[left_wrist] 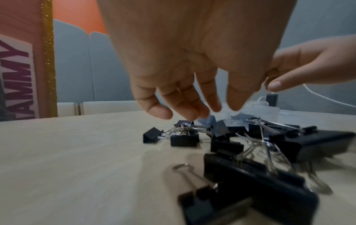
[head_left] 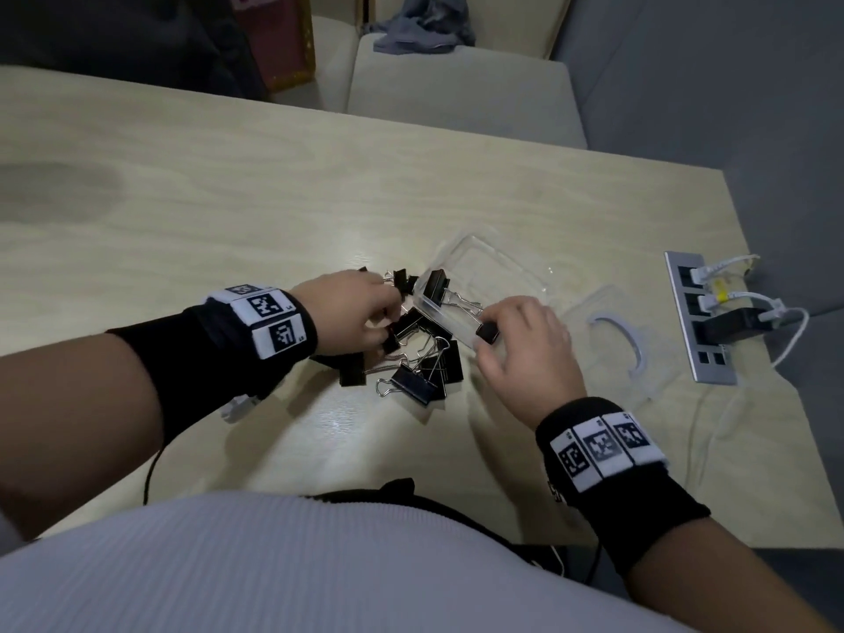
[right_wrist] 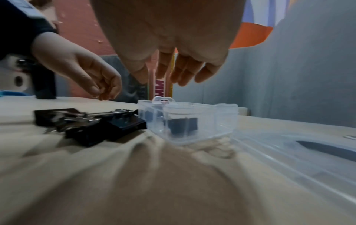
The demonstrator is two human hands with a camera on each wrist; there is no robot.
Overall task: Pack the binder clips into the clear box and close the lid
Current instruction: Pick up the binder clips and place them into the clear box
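Observation:
A loose pile of black binder clips [head_left: 424, 363] [left_wrist: 250, 159] [right_wrist: 92, 126] lies on the pale table, left of the clear box [head_left: 502, 262] [right_wrist: 192, 120]. The box stands uncovered; a large clip [head_left: 436, 287] leans on its left rim and a small clip [head_left: 486, 333] [right_wrist: 183, 126] sits at its near end. Its clear lid [head_left: 607, 344] [right_wrist: 289, 152] lies flat to the right. My left hand [head_left: 388, 322] [left_wrist: 192, 112] hovers over the pile, fingers hanging loose, holding nothing. My right hand [head_left: 491, 333] [right_wrist: 173, 77] hangs over the box's near end, fingers relaxed and empty.
A metal socket panel [head_left: 698, 317] with white cables and a black plug is set in the table near its right edge. A padded chair [head_left: 456, 93] stands beyond the far edge, and a pink bag [head_left: 278, 38] at the back left.

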